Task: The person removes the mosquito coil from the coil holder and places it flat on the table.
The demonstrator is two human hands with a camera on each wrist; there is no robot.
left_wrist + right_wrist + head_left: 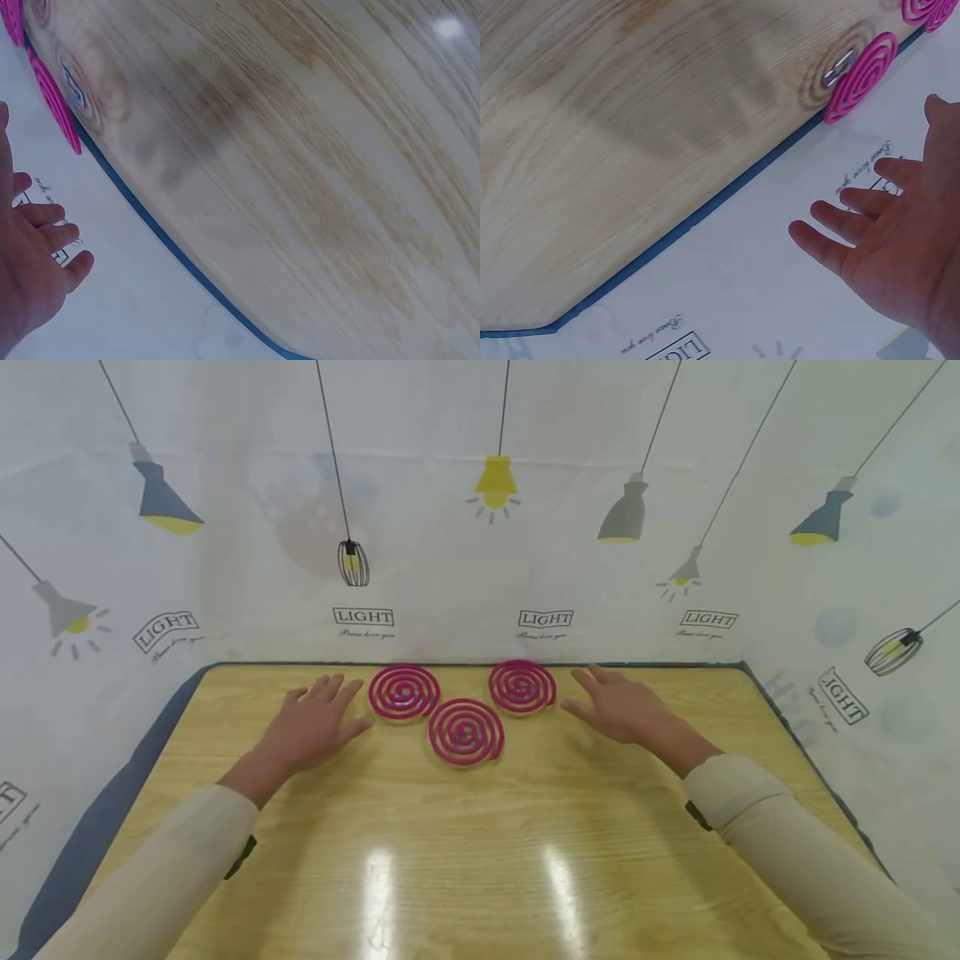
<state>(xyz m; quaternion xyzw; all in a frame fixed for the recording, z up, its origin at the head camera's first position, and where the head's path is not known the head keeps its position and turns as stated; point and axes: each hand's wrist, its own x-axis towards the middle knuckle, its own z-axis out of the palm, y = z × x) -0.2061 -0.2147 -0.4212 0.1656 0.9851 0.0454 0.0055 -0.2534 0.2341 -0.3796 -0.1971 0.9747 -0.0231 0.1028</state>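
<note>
Three magenta spiral mosquito coils stand in a cluster near the table's far edge: a left coil, a front middle coil and a right coil. Each seems raised slightly; a small metal stand shows under one in the right wrist view. My left hand hovers just left of the left coil, fingers spread and holding nothing. To the right of the right coil, my right hand is likewise held over the table, its fingers extended and apart from the coil. Both palms face down.
The wooden table has a dark blue edge. A white sheet printed with lamps hangs behind it and along both sides. Two bright reflections lie on the table's near part.
</note>
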